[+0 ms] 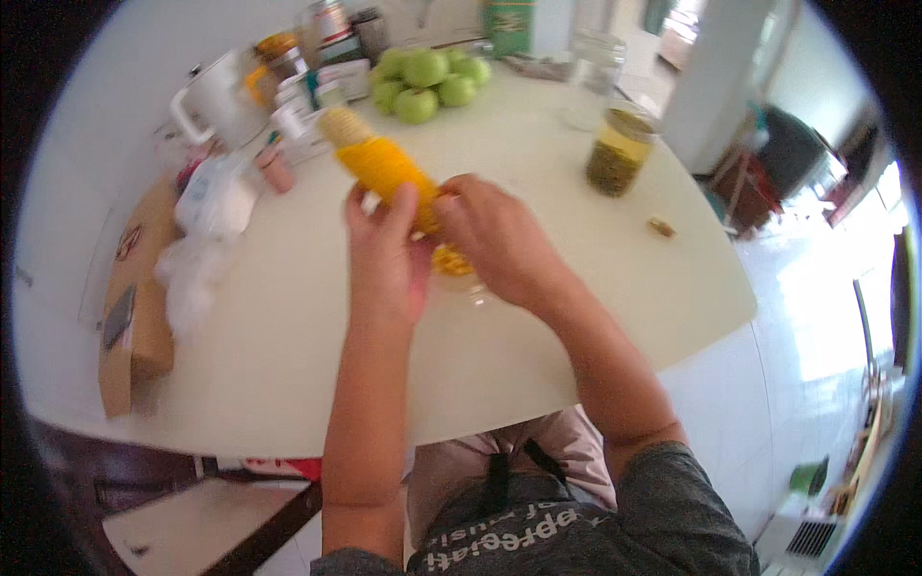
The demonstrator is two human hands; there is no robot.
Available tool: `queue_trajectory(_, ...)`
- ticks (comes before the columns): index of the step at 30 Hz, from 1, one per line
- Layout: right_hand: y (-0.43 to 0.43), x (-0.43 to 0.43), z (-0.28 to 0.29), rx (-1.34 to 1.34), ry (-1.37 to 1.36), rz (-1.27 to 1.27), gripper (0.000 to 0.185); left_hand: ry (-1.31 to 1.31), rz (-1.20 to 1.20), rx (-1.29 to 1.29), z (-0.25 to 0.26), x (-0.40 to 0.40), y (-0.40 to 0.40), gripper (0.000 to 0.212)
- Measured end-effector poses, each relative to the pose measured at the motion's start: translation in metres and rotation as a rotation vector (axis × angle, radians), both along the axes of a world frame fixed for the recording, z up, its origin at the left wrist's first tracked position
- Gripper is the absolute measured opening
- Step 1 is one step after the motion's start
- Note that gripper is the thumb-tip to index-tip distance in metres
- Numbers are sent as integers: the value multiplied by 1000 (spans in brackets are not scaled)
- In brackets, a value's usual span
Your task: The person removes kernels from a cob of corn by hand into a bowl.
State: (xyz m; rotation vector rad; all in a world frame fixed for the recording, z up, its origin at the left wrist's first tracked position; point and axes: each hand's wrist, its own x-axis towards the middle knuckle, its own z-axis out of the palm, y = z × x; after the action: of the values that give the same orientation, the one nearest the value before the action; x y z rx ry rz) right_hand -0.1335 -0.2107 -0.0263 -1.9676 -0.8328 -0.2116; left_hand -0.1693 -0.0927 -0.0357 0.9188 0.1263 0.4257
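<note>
A yellow corn cob (385, 169) is held aslant above the table, its far end stripped to the pale core. My left hand (389, 245) grips it from below at the middle, the thumb lying along the near side. At the cob's near end, my right hand (493, 234) has its fingers curled against the kernels; whether it pinches loose ones is hidden. Beneath my hands, a heap of loose corn kernels (452, 261) lies in what looks like a clear bowl (475, 291), partly covered by my hands.
Green apples (425, 79) are piled at the back. A jar of yellowish liquid (621, 153), an empty-looking glass jar (594, 79) and a small brownish piece (661, 227) stand or lie right. A cardboard box (148, 288), plastic bags (216, 198) and a white pitcher (223, 101) line the left.
</note>
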Motion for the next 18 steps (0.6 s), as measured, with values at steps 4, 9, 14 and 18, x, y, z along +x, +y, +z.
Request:
queue_trajectory(4,-3,8,-5,-93,40,-1,36,-4,-166,134,-14,6,12,33)
queue_trajectory(9,22,5,-11,-91,-70,47,29,49,-81,168,-9,-2,33,54)
queue_trajectory(14,11,1,-23,-150,-226,-48,24,87,-109,166,-13,2,23,55)
queue_trajectory(18,16,8,-24,-101,-179,-30,24,67,-144,191,-9,3,24,54)
